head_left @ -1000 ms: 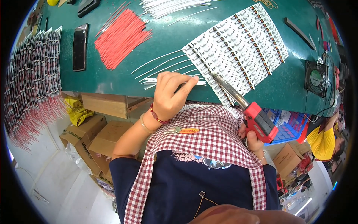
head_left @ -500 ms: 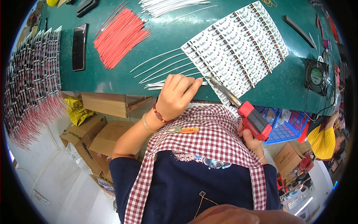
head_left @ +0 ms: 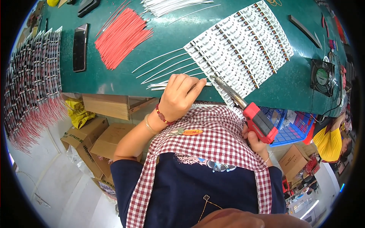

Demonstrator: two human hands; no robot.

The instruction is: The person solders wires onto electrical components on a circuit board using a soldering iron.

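My right hand (head_left: 255,140) grips the red and black handle of a soldering iron (head_left: 262,123). The iron's tip rests at the near left edge of a white circuit board panel (head_left: 232,53) covered in rows of small parts. Beside the tip, my left hand (head_left: 180,95) is closed, thumb and fingertips pinched on a thin white wire (head_left: 208,84) against the panel's edge; the fingers hide part of it. Several other white wires (head_left: 161,64) stick out leftward from that same edge. More loose white wires (head_left: 157,86) lie beneath my left hand.
A pile of red wires (head_left: 123,38) and a bundle of white wires (head_left: 171,5) lie farther back on the green table (head_left: 114,83). Left are a phone (head_left: 80,47) and finished-looking panels (head_left: 34,76) with red wires. A small fan (head_left: 322,78) stands right, above a blue basket (head_left: 292,129).
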